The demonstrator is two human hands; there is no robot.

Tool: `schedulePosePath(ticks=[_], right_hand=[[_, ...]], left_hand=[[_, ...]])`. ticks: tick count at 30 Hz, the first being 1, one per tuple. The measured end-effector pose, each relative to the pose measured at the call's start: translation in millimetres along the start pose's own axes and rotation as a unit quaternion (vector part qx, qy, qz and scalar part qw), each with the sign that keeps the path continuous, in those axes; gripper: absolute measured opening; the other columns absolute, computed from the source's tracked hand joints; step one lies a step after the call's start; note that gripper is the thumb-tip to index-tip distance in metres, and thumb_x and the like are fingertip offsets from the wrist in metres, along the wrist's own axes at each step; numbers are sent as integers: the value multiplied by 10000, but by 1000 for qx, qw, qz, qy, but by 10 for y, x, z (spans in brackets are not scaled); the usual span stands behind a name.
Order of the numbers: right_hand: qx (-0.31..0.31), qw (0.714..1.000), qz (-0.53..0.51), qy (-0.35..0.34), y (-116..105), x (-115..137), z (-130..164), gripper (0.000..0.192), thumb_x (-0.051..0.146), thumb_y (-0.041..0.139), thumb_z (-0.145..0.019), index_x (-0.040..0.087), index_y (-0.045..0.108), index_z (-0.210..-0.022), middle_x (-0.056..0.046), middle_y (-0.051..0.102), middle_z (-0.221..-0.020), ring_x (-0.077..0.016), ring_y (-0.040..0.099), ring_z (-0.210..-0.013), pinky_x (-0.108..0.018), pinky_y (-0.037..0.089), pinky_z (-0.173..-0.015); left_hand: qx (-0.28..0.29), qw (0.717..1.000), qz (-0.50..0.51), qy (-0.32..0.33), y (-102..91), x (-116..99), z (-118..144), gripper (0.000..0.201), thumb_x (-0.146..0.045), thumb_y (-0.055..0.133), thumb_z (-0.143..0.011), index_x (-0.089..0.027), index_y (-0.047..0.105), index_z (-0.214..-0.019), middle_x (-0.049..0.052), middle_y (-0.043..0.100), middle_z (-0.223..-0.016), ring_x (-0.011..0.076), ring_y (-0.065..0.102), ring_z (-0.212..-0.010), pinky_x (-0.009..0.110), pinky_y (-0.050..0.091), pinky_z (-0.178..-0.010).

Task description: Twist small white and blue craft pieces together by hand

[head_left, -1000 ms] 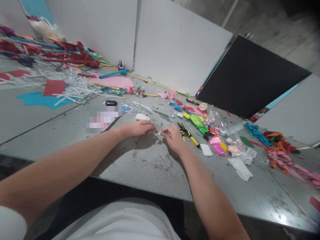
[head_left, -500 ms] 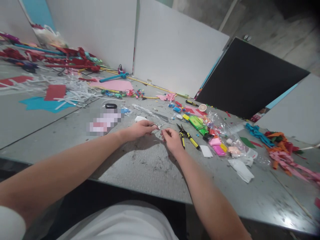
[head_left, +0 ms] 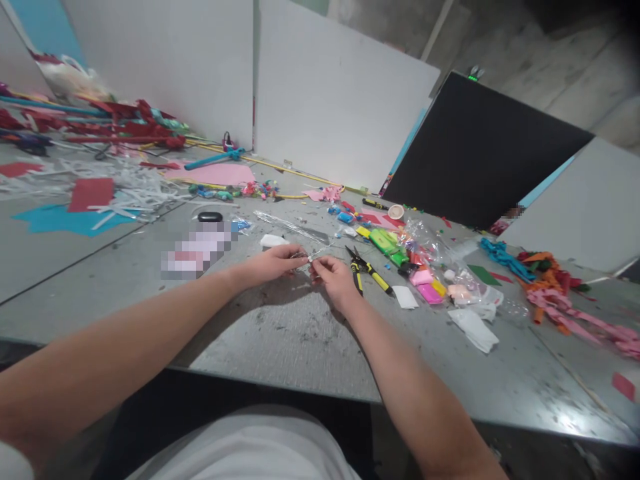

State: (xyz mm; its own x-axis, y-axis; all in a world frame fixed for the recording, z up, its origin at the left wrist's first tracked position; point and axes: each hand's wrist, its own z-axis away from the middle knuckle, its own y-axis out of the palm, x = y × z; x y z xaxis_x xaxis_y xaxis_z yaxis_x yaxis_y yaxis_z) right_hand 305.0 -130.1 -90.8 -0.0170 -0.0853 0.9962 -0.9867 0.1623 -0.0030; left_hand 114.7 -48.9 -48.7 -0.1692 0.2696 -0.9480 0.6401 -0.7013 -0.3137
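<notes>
My left hand (head_left: 280, 263) and my right hand (head_left: 331, 276) meet over the grey table, fingers pinched and almost touching. Between them is a thin silvery wire (head_left: 324, 249) with a small whitish bit at the fingertips; its exact shape is too fine to make out. Both hands appear closed on this wire. Just behind them lies a bundle of straight metal wires (head_left: 293, 228). Pliers with yellow-and-black handles (head_left: 369, 270) rest with handles spread, right of my right hand. A small white piece (head_left: 274, 241) lies behind my left hand.
Bright packets of modelling clay (head_left: 390, 247) and clear plastic wrap (head_left: 425, 240) spread to the right, with white paper scraps (head_left: 475, 328) nearer. A black case (head_left: 210, 217) sits at left, before shredded white paper (head_left: 135, 180). Upright white panels (head_left: 340, 100) and a black panel (head_left: 490, 153) stand behind.
My right hand has moved in closer to my left, so the fingertips nearly meet at the wire. The whole view has shifted slightly, with the table's things appearing farther left.
</notes>
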Motion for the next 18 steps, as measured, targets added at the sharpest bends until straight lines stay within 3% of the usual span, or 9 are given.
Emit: schedulePosePath(ticks=[7,18], right_hand=[[5,1000,-1,9,29,-1,-4,246,387,716,-1067,142,710,-1093,-22,729,-986,-142,706,-806,-304,629,-741],[18,999,-11,29,54,36,-13,241,373,714,-1069,143,704,-1139,-26,726,-1009,-136,699,-793,-290,628,-718]], left_hand=[[-3,998,-55,20,-39,-11,13,297,-453,666,-1069,-157,683,-1087,-4,650,-867,113,584,-676,258,538,-626],[4,994,-97,44,-69,-13,27,330,-493,645,-1068,-166,674,-1097,-11,619,-843,118,555,-671,266,512,-630]])
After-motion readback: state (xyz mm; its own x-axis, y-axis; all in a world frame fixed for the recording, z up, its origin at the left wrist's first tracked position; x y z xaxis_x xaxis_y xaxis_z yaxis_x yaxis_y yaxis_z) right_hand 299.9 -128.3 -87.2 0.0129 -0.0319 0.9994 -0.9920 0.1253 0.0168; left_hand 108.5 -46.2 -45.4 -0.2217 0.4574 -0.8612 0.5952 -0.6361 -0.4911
